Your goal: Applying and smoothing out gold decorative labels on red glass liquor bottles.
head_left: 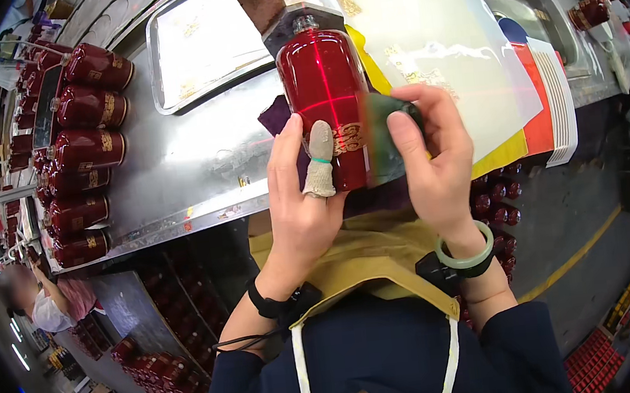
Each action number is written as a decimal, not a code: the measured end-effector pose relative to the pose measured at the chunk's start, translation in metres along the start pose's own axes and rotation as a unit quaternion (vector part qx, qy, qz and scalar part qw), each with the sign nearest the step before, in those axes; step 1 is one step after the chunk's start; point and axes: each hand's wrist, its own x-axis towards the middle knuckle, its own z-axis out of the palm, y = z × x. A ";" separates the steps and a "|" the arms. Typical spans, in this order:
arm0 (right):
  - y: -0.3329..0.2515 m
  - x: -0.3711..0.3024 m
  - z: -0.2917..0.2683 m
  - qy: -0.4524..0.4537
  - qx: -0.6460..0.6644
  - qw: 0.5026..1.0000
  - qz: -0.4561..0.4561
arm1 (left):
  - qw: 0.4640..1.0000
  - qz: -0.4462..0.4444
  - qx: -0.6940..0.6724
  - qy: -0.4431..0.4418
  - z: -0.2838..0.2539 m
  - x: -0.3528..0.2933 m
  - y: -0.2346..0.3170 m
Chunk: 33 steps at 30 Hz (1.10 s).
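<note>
A glossy dark red bottle [322, 65] lies on its side in front of me, its neck pointing away against a metal fixture [300, 8]. Gold decoration shows on its near half, and a red laser cross falls on the glass. My left hand [301, 198] grips the bottle's left side, a cloth finger cover tied with a green band on one finger pressed to the surface. In my right hand [434, 157] is a dark green squeegee-like pad [393, 138], slightly blurred, held against the bottle's right side. Dark purple cloth [273, 118] peeks out beneath the bottle.
Several red bottles [91, 147] lie in a row at the bench's left. A metal tray [165, 89] holds a white sheet with gold decals. Translucent sheeting [462, 66] covers the right side, near a sink [533, 5]. A person [53, 297] is at far left.
</note>
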 end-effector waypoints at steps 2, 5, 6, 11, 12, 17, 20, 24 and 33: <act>0.011 -0.004 0.003 -0.016 -0.040 0.999 0.013 | 0.999 0.004 0.045 -0.008 0.000 -0.001 0.004; 0.042 0.001 -0.017 0.008 -0.082 0.995 0.056 | 0.997 0.006 0.076 -0.030 -0.004 0.004 0.013; 0.046 0.002 -0.023 0.010 -0.101 0.993 0.067 | 0.995 0.008 0.090 -0.044 -0.006 0.005 0.015; 0.038 0.005 -0.024 0.018 0.103 0.990 0.097 | 0.992 -0.008 0.101 -0.072 -0.011 0.015 0.028; 0.034 0.005 -0.023 0.018 0.104 0.990 0.096 | 0.996 -0.017 0.070 -0.043 -0.009 0.014 0.026; 0.022 0.008 -0.005 -0.077 0.104 0.976 0.176 | 0.999 -0.017 0.021 0.020 -0.003 0.004 0.011; 0.029 0.010 -0.003 -0.106 0.020 0.976 0.187 | 0.999 -0.017 0.021 0.020 -0.001 0.005 0.011; 0.031 0.011 -0.003 -0.112 0.026 0.979 0.169 | 1.000 -0.011 0.022 0.015 -0.001 0.004 0.010; 0.029 0.011 -0.012 -0.095 0.126 0.964 0.214 | 0.992 -0.012 0.120 -0.036 -0.001 0.009 0.022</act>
